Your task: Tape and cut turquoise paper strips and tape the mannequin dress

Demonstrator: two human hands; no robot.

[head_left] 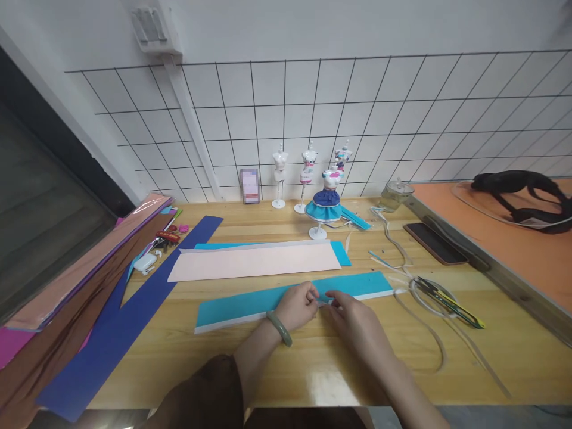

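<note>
A long turquoise strip (245, 304) with a white lower border lies across the wooden table in front of me. Both hands meet at its lower edge, right of its middle. My left hand (297, 305), with a green bangle at the wrist, has its fingers pinched on the strip's edge. Close beside it on the right, my right hand (351, 316) is also closed at the white border, fingertips nearly touching the left ones. Behind lies a pale pink strip (259, 262) over another turquoise piece (341, 253).
Dark blue strip (134, 316) and stacked coloured sheets (89, 268) lie left. Small dress forms, one in a blue skirt (324, 205), stand behind. At right are a phone (435, 242), yellow-handled tool (460, 311), ribbon coils and a glass jar (395, 195).
</note>
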